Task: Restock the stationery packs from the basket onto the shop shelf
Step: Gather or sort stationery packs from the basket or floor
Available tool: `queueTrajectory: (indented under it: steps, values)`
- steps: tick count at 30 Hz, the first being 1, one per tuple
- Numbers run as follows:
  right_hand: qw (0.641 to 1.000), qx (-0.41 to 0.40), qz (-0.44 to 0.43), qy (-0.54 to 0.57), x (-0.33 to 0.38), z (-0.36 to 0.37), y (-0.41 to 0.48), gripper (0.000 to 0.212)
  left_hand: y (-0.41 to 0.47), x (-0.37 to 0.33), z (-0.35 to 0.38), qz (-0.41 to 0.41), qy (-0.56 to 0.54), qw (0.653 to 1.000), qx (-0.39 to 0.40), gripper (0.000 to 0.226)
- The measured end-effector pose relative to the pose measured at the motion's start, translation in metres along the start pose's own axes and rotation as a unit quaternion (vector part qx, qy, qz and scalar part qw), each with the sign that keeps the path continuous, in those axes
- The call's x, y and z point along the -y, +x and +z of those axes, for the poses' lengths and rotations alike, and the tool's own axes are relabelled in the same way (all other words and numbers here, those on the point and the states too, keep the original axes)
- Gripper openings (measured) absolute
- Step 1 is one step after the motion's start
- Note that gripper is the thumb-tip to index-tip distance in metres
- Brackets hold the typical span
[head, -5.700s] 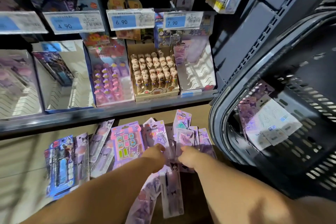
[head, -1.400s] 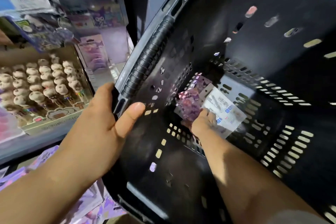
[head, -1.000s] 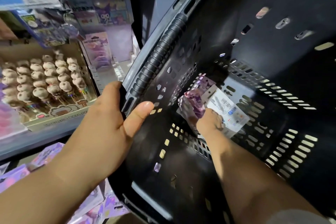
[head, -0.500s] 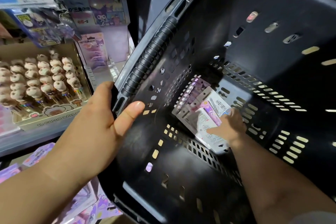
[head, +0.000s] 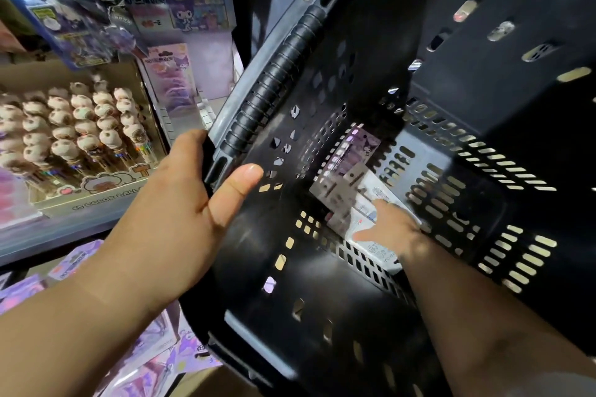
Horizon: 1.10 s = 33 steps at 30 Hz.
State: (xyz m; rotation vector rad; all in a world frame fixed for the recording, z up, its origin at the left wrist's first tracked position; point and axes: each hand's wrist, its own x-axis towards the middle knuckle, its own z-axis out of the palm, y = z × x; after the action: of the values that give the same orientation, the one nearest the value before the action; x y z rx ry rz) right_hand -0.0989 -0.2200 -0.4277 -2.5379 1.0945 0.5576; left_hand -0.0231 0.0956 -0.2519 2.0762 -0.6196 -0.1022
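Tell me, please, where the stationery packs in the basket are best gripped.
Probably the near edge under the right hand: the stationery packs lie flat on the basket floor, so come through its open mouth, fingers beneath, thumb on top.

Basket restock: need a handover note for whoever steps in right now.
Left hand grips the rim of the tilted basket beside its handle.
Right hand is inside, fingers laid flat on the stationery packs at the bottom; no grip visible.
Done: purple packs lie on the lower shelf.
Left: lift the basket's last few packs out and shelve them.
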Motion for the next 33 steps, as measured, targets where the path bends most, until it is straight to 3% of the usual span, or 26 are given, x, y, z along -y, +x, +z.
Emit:
queueTrajectory:
  steps: [5, 11, 14, 19, 23, 26, 30, 33]
  values:
    - [0.988, -0.048, -0.05, -0.135, -0.004, 0.011, -0.003, 0.066, 0.001, 0.001, 0.001, 0.005, 0.004, 1.0, 0.0, 0.05]
    - [0.996, -0.079, 0.009, -0.029, 0.001, 0.007, 0.007, 0.108, 0.0, 0.001, 0.001, 0.004, 0.005, 1.0, -0.002, 0.05]
    - [0.998, -0.051, 0.037, -0.013, 0.008, -0.002, 0.012, 0.127, 0.0, 0.001, 0.001, 0.004, 0.001, 1.0, -0.002, 0.053]
    - [0.992, -0.004, -0.013, -0.125, 0.017, -0.006, 0.011, 0.102, 0.001, 0.003, 0.001, 0.003, 0.004, 1.0, 0.0, 0.066]
    - [0.997, 0.036, -0.008, -0.075, 0.018, -0.005, 0.011, 0.102, -0.001, 0.003, 0.0, 0.003, 0.002, 1.0, -0.001, 0.057]
    - [0.997, 0.056, -0.013, -0.056, 0.019, -0.01, 0.011, 0.097, -0.002, 0.003, 0.0, 0.006, -0.005, 1.0, 0.001, 0.066]
    - [0.996, 0.061, -0.013, -0.07, 0.021, -0.01, 0.011, 0.098, -0.001, 0.003, 0.001, 0.006, -0.009, 1.0, 0.0, 0.056]
    - [0.999, 0.053, -0.004, -0.012, 0.018, -0.002, 0.01, 0.094, -0.001, 0.004, 0.002, 0.0, -0.004, 1.0, 0.0, 0.052]
